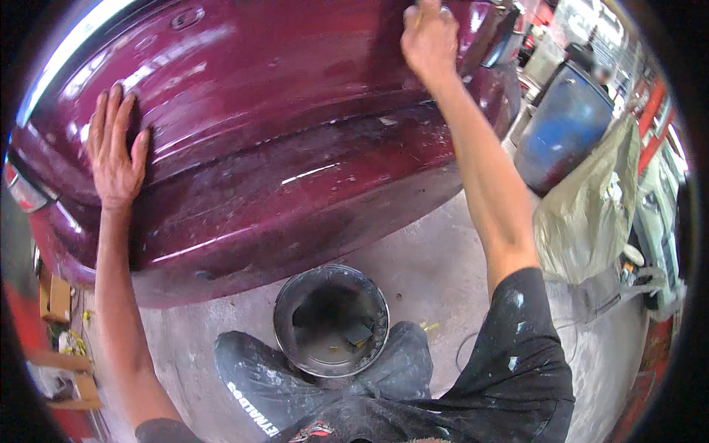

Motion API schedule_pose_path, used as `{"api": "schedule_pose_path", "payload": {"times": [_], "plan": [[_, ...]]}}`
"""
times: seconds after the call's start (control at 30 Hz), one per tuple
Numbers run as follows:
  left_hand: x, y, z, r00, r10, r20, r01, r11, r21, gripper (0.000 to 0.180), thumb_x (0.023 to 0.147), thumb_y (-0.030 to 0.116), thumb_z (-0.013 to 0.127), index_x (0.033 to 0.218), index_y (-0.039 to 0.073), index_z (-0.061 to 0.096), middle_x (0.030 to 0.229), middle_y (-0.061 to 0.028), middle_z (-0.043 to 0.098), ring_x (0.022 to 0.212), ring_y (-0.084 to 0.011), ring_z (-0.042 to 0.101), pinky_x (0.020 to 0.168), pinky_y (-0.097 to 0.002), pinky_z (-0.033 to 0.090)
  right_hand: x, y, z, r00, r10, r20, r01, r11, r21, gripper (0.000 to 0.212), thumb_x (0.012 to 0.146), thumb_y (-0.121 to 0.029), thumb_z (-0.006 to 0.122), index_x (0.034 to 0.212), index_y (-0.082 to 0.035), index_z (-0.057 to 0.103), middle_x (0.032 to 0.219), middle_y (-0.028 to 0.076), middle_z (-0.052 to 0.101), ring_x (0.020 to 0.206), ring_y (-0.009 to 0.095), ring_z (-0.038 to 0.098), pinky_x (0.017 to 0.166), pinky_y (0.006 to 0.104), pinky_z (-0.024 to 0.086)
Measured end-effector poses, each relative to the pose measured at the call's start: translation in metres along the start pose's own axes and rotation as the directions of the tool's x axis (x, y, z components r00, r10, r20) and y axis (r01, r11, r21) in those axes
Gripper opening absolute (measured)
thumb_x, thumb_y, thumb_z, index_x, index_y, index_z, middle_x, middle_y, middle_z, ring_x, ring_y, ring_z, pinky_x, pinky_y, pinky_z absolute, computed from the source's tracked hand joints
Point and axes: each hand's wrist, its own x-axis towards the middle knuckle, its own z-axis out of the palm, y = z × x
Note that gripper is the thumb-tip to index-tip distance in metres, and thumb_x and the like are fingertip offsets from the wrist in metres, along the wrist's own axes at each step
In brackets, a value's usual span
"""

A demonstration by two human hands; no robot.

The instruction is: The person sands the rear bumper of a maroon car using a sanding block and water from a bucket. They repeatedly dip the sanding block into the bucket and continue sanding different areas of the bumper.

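Note:
My left hand [114, 151] lies flat with its fingers stretched out on the left part of a wet, dark red car trunk lid [295, 55]. At the top right, my right hand [430, 40] is closed against the panel near the lid's right side. What it grips is mostly hidden; only a small yellowish bit shows by the fingers. Below the lid runs the car's rear bumper [325, 199], wet and scuffed. Between my knees stands a round dark bucket [279, 325] with murky water and a small dark piece in it.
To the right stand a blue barrel [565, 125] and a greenish plastic sheet or bag [591, 214]. A tail light [26, 190] sits at the car's left corner. Cardboard boxes [55, 295] are at the far left. A thin hose or cord [461, 351] lies on the concrete floor.

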Motion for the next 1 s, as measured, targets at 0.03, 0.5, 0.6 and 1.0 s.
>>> {"api": "schedule_pose_path", "payload": {"times": [0.03,0.5,0.6,1.0], "plan": [[0.002,0.005,0.006,1.000,-0.013,-0.002,0.013,1.000,-0.014,0.051,0.104,0.036,0.053,0.151,0.016,0.052,0.162,-0.0049,0.044,0.153,-0.0274,0.033,0.123,-0.0448,0.026,-0.022,-0.011,0.008,0.979,-0.203,-0.001,0.202,0.976,0.083,0.044,0.099,-0.025,0.057,0.130,0.007,0.056,0.136,0.029,0.056,0.122,0.048,0.055,0.108,0.0533,0.040],[0.001,0.007,0.007,1.000,-0.006,-0.004,0.006,1.000,0.020,0.051,0.104,0.035,0.054,0.149,0.012,0.053,0.160,-0.0078,0.046,0.152,-0.0305,0.036,0.121,-0.0455,0.029,-0.078,-0.012,-0.010,0.826,-0.561,0.051,0.540,0.815,0.211,0.062,0.092,-0.019,0.070,0.148,-0.003,0.049,0.153,0.018,0.051,0.143,0.042,0.045,0.120,0.0491,0.037],[-0.005,-0.005,0.000,1.000,-0.004,-0.017,0.004,1.000,-0.006,0.050,0.103,0.037,0.055,0.149,0.017,0.055,0.160,-0.0047,0.047,0.151,-0.0278,0.037,0.122,-0.0470,0.028,-0.073,-0.099,0.008,0.799,-0.598,0.059,0.553,0.770,0.317,0.057,0.092,-0.016,0.072,0.146,-0.007,0.054,0.155,0.013,0.050,0.145,0.037,0.044,0.121,0.0454,0.037],[0.000,-0.004,0.005,0.999,0.022,-0.033,-0.022,1.000,0.002,0.050,0.105,0.039,0.052,0.150,0.017,0.053,0.161,-0.0039,0.045,0.153,-0.0270,0.033,0.123,-0.0466,0.026,-0.101,-0.057,-0.019,0.913,0.217,0.344,-0.264,0.960,0.095,0.049,0.104,-0.027,0.049,0.137,0.009,0.046,0.144,0.040,0.044,0.126,0.056,0.052,0.104,0.0558,0.049]]}}
